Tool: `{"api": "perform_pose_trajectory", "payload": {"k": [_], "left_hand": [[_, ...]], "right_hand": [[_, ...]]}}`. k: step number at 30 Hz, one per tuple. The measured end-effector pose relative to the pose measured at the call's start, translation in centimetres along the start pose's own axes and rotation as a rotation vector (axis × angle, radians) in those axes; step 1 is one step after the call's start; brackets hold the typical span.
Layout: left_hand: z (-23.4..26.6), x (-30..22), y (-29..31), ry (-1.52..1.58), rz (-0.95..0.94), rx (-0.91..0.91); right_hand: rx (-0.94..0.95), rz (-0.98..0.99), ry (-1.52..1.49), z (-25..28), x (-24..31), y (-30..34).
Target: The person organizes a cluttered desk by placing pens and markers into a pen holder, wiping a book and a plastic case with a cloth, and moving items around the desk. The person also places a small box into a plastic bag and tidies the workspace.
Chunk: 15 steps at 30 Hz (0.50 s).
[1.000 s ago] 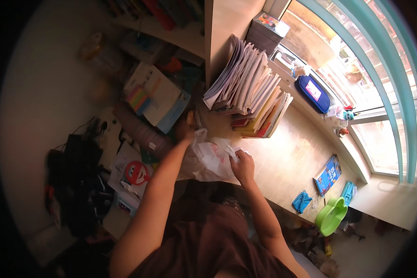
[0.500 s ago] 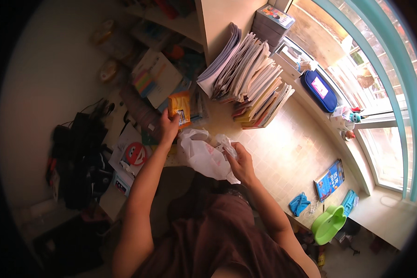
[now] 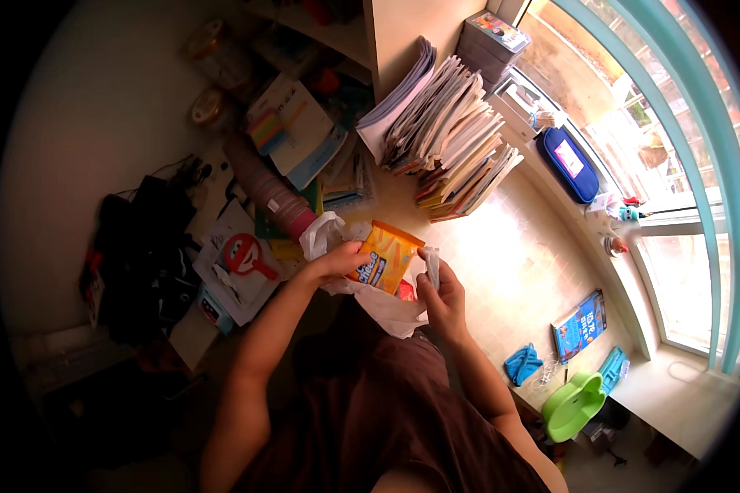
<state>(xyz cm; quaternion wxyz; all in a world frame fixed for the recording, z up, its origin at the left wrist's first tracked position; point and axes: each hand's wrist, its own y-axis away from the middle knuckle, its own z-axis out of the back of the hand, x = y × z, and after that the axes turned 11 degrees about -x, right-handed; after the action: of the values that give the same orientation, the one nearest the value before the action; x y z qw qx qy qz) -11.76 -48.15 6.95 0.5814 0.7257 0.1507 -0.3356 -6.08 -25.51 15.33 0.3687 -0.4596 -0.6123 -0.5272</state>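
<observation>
Head view shows a pale, bright-topped counter (image 3: pixel 501 271) stretching away to the right, with a long row of upright books and papers (image 3: pixel 444 131) along its far side. On the left lies a long, pinkish-brown, tube-shaped thing (image 3: pixel 263 185). At the counter's near edge, in front of the torso, sits a crumpled white plastic bag (image 3: pixel 386 312), mouth open upward; whether it rests on the counter or hangs is unclear. Over that mouth, between the hands, is a flat yellow-orange packet (image 3: pixel 390 249), its longer axis apparently running far right to near left.

The left hand (image 3: pixel 337 261) is the nearer one, its fingers clasping the packet's left side, thumb on the face. The right hand (image 3: pixel 444 302) pinches the bag's right rim between its fingers, just beside the packet's right edge; whether they touch it, I cannot tell. Smallest, a red item (image 3: pixel 405 290) peeks out below the packet's near end.
</observation>
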Motion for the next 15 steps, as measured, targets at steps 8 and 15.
{"api": "perform_pose_trajectory", "payload": {"k": [8,15], "left_hand": [[1.2,2.0,3.5,-0.081,-0.132,0.081],[-3.9,4.2,3.5,-0.734,-0.387,-0.119]], "right_hand": [[-0.066,-0.094,-0.196,0.9,1.2,1.0],[0.164,-0.062,-0.213,1.4,0.1,2.2]]}}
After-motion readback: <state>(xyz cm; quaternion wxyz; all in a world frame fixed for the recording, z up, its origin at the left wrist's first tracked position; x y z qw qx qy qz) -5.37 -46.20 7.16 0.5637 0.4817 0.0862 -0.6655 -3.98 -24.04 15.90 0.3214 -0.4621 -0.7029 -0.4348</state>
